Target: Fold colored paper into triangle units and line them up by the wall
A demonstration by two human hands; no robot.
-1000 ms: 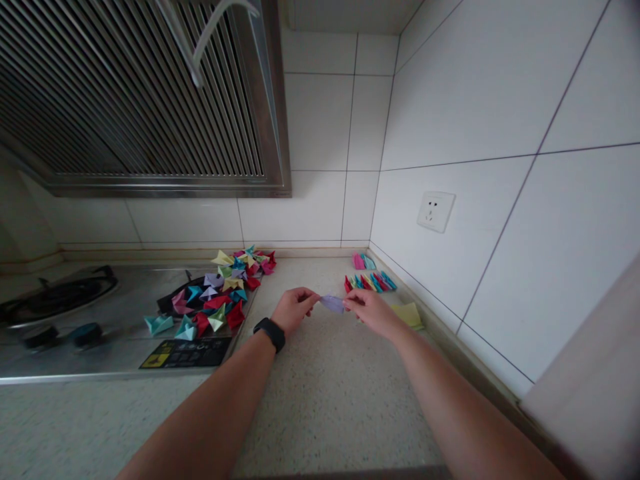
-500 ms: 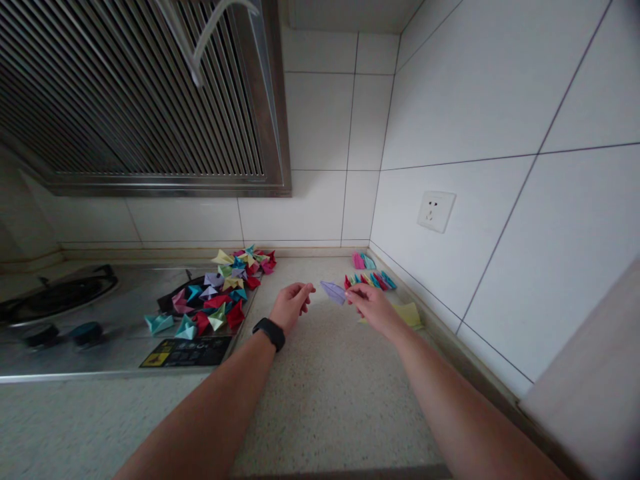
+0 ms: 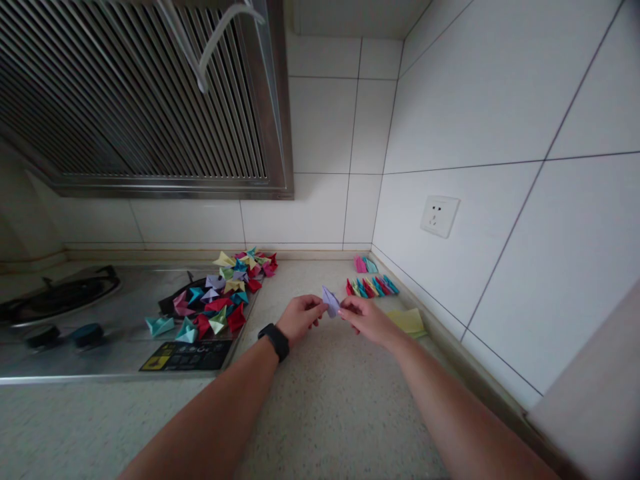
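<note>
A small piece of folded lavender paper [image 3: 331, 302] is held up between my two hands, above the countertop [image 3: 330, 400]. My left hand [image 3: 303, 317], with a black watch on its wrist, pinches the paper's left side. On the opposite side, the fingertips of my right hand [image 3: 366, 318] grip its lower right edge. Just beyond my right hand stands a row of folded coloured papers [image 3: 373, 287]. A flat yellow paper [image 3: 409, 322] lies beside that hand, partly covered by it.
Many folded paper pieces [image 3: 219, 304] in mixed colours are heaped on the gas stove [image 3: 120, 353] to the left. Pink and light blue folded papers [image 3: 365, 265] lie in the back corner. A range hood [image 3: 175, 185] hangs above the stove. A tiled wall with a socket [image 3: 440, 216] borders the right.
My left hand has moved right and taken hold of the lavender paper, which only my right hand held before. The paper now points more upright. The view has shifted slightly.
</note>
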